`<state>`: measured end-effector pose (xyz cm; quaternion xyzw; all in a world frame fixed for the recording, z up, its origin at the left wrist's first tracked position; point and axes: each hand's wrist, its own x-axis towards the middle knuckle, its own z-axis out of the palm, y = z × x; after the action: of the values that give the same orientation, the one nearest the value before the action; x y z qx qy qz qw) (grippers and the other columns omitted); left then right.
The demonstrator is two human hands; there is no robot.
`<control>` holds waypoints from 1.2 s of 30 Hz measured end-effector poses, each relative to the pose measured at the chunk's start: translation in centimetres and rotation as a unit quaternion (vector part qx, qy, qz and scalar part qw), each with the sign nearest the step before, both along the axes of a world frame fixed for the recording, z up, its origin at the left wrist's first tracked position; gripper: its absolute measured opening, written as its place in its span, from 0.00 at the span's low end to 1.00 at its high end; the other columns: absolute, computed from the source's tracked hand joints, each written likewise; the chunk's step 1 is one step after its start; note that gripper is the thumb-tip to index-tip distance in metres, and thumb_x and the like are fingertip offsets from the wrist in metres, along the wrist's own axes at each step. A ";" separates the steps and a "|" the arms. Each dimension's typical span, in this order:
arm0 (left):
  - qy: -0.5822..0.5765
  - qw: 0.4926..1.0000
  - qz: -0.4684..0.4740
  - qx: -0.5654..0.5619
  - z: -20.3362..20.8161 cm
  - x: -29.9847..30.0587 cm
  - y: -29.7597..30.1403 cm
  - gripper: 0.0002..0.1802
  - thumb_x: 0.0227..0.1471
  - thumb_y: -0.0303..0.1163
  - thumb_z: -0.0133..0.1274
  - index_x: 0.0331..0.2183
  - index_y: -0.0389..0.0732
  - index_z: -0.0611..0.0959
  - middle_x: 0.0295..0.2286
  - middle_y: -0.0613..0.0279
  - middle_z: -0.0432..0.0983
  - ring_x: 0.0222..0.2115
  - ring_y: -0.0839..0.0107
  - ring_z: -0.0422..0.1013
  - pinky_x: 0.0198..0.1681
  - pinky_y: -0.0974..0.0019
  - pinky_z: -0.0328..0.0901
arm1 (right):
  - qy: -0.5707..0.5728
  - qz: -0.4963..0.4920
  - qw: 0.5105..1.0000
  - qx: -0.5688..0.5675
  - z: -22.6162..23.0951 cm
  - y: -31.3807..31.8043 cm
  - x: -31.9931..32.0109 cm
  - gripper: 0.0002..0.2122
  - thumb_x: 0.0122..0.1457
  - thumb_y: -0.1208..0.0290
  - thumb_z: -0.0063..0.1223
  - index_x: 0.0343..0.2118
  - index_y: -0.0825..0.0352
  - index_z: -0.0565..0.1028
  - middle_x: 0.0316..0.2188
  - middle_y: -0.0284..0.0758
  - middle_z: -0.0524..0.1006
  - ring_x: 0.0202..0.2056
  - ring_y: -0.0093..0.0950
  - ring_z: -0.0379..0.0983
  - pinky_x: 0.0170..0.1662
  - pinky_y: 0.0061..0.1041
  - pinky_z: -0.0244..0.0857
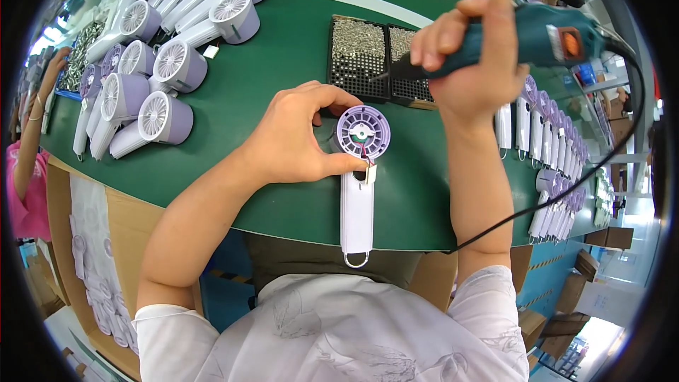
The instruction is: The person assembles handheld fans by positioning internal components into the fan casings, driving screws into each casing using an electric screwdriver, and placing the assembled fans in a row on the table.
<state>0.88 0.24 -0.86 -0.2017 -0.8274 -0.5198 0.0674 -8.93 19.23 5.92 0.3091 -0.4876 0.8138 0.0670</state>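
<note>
My left hand (300, 131) grips the purple round head of a small handheld fan (363, 131), thumb at its lower edge and fingers round its far side. The fan lies on the green table, its white handle and wire loop pointing toward me. Coloured wires and a small white connector (370, 173) hang out of the open head. In my right hand (481, 64) is a teal electric screwdriver (541, 34), raised above the table. Its dark tip points left, over the black screw trays (358, 89) and apart from the fan.
Several purple and white fans (166, 119) are piled at the left. More fan bodies (544, 127) stand in rows at the right. A black cord (626, 143) loops from the screwdriver past my right arm. Another person's arm (44, 92) reaches in at the far left, beside a cardboard box (134, 233).
</note>
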 end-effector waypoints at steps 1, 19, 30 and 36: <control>-0.005 1.000 0.001 0.000 0.0 0.0 0.0 0.33 0.29 0.42 0.75 0.39 0.36 0.84 0.32 0.58 0.81 0.34 0.65 0.76 0.34 0.65 0.68 | 0.007 0.041 0.999 -0.007 0.5 0.3 0.5 0.20 0.71 0.55 0.34 0.37 0.65 0.77 0.16 0.32 0.68 0.13 0.26 0.61 0.20 0.31 0.61; -0.037 0.999 0.008 -0.003 0.7 0.2 -0.1 0.33 0.28 0.41 0.75 0.39 0.36 0.84 0.32 0.56 0.81 0.34 0.62 0.76 0.36 0.64 0.68 | 0.022 0.206 0.976 0.074 2.1 -1.2 4.4 0.23 0.73 0.52 0.24 0.41 0.64 0.73 0.17 0.30 0.68 0.12 0.24 0.62 0.19 0.28 0.65; -0.035 0.999 0.009 0.003 0.7 0.1 0.0 0.32 0.27 0.40 0.75 0.38 0.36 0.85 0.31 0.56 0.81 0.33 0.63 0.75 0.36 0.64 0.68 | -0.028 0.182 0.983 0.018 1.9 -1.2 4.2 0.23 0.73 0.54 0.25 0.39 0.64 0.74 0.16 0.29 0.67 0.11 0.23 0.61 0.17 0.27 0.63; -0.011 1.000 0.004 0.006 0.2 0.0 -0.2 0.32 0.29 0.42 0.75 0.38 0.37 0.85 0.31 0.58 0.81 0.33 0.64 0.75 0.35 0.65 0.67 | -0.139 0.140 0.980 -0.035 1.0 -0.4 2.8 0.20 0.70 0.52 0.38 0.35 0.63 0.76 0.14 0.27 0.64 0.10 0.20 0.58 0.16 0.25 0.58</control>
<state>0.90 0.04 -0.65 -0.1922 -0.8258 -0.5266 0.0621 -6.12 18.87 6.93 0.2557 -0.4149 0.8669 -0.1051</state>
